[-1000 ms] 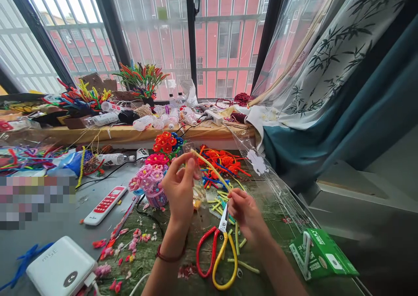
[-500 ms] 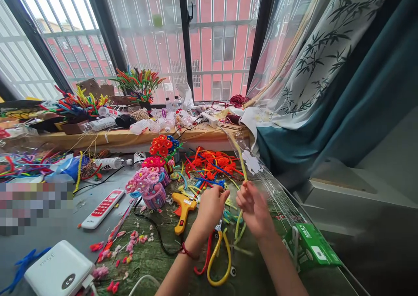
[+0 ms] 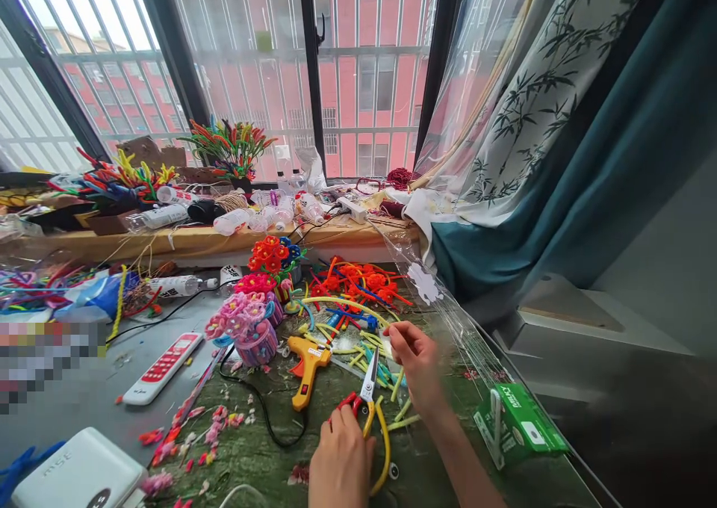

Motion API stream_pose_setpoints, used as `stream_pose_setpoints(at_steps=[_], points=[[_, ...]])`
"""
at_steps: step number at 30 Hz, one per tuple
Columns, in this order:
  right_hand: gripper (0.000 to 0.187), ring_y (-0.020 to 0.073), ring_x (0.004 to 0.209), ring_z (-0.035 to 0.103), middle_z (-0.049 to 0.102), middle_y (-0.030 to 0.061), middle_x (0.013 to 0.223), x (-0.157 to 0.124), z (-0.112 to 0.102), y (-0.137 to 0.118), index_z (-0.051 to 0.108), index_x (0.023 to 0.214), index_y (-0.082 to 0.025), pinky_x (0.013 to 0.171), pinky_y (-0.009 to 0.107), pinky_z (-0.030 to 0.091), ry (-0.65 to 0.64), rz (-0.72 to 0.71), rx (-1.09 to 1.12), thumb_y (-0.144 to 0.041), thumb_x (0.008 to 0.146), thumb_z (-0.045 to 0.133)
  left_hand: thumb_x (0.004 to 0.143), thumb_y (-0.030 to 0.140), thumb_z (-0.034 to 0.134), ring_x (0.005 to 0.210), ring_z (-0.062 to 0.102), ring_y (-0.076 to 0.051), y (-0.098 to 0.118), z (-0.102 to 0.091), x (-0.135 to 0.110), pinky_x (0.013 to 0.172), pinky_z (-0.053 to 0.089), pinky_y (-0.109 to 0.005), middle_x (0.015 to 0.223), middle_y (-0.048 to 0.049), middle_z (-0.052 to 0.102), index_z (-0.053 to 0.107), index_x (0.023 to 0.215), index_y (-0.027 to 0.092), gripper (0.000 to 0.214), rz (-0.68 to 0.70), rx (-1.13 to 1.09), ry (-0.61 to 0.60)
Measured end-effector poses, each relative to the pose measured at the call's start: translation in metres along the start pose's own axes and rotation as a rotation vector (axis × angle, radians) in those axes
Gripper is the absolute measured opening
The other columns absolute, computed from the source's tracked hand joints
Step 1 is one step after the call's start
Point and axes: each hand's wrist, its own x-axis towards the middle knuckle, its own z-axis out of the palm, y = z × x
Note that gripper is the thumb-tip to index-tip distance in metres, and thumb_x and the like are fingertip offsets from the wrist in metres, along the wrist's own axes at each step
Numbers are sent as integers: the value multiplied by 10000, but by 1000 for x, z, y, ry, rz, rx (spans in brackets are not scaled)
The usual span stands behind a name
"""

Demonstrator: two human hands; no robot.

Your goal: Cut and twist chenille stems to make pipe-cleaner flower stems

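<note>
My right hand [image 3: 415,358] pinches the end of a long pale yellow pipe cleaner [image 3: 348,303], which arcs off to the left over the loose pieces. Below it, my left hand [image 3: 340,452] has its fingers curled round the handles of a pair of scissors [image 3: 368,388] with one red and one yellow loop. The blades point away from me and rest near several short yellow-green pipe cleaner pieces [image 3: 396,411]. Part of the red loop is hidden under my left fingers. A yellow glue gun [image 3: 308,373] lies left of the scissors.
Potted pipe cleaner flowers [image 3: 255,329] stand behind the glue gun, with red-orange pipe cleaner pieces [image 3: 358,282] to their right. A white remote [image 3: 164,370] and a white power bank [image 3: 78,474] lie at left. A green box [image 3: 520,426] sits at the right edge.
My left hand has come down and nearer to me, onto the scissors' handles. The yellow pipe cleaner in my right hand, upright before, now stretches leftward. The view has shifted slightly.
</note>
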Motion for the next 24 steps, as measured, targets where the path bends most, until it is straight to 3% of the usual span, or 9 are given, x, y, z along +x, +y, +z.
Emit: stream_pose_setpoints(at_steps=[3, 7, 10, 12, 15, 17, 21, 24], points=[[279, 99, 495, 303, 390, -53, 541, -2, 0, -4, 634, 704, -162, 457, 240, 235, -7, -32, -88, -427, 792, 632, 841, 108, 506, 1015, 627, -261, -1, -7, -2, 832, 449, -297, 1061, -150, 659, 572, 1166, 81, 333, 36, -139, -96], [265, 101, 497, 310, 401, -50, 546, -6, 0, -7, 629, 693, -164, 456, 237, 243, 14, -57, -123, -407, 799, 616, 780, 29, 416, 969, 651, -250, -9, -13, -2, 773, 433, -279, 940, -116, 682, 561, 1045, 114, 314, -17, -265, -172], [252, 104, 501, 306, 404, -47, 548, -8, -1, -7, 615, 664, -174, 450, 234, 246, 62, -105, -111, -386, 800, 616, 759, 78, 463, 855, 660, -222, -19, -11, -2, 726, 417, -257, 806, -47, 668, 529, 927, 178, 207, -104, -443, -110], [241, 108, 503, 311, 413, -44, 552, -9, -2, -8, 611, 660, -181, 447, 234, 249, 100, -124, -95, -379, 799, 620, 796, 183, 486, 728, 630, -189, -26, -8, -3, 662, 411, -239, 703, 2, 608, 491, 839, 209, 50, -105, -677, -27], [230, 115, 508, 338, 446, -36, 561, -10, -2, -11, 615, 675, -188, 451, 236, 271, 126, -122, -91, -383, 796, 624, 808, 412, 522, 588, 535, -141, -33, -4, -2, 562, 399, -220, 644, 45, 500, 436, 778, 226, 207, -60, -1067, 84], [229, 119, 512, 353, 459, -31, 566, -11, 0, -14, 617, 678, -191, 456, 238, 283, 122, -116, -111, -389, 793, 625, 773, 461, 535, 579, 516, -127, -35, -2, -1, 520, 391, -212, 704, 34, 516, 426, 821, 230, 260, -31, -1213, 120], [227, 121, 512, 348, 438, -37, 559, -10, 1, -12, 621, 691, -195, 458, 237, 280, 93, -120, -143, -394, 799, 619, 665, 328, 602, 654, 529, -127, -38, -2, -1, 523, 404, -199, 903, -26, 577, 411, 953, 233, 358, 2, -1149, 134], [225, 119, 521, 353, 440, -37, 567, -8, 0, -7, 619, 701, -194, 468, 235, 284, 66, -120, -133, -390, 810, 615, 641, 301, 627, 645, 517, -128, -39, -3, -1, 551, 408, -199, 812, -5, 575, 434, 940, 219, 366, 21, -1143, 126]])
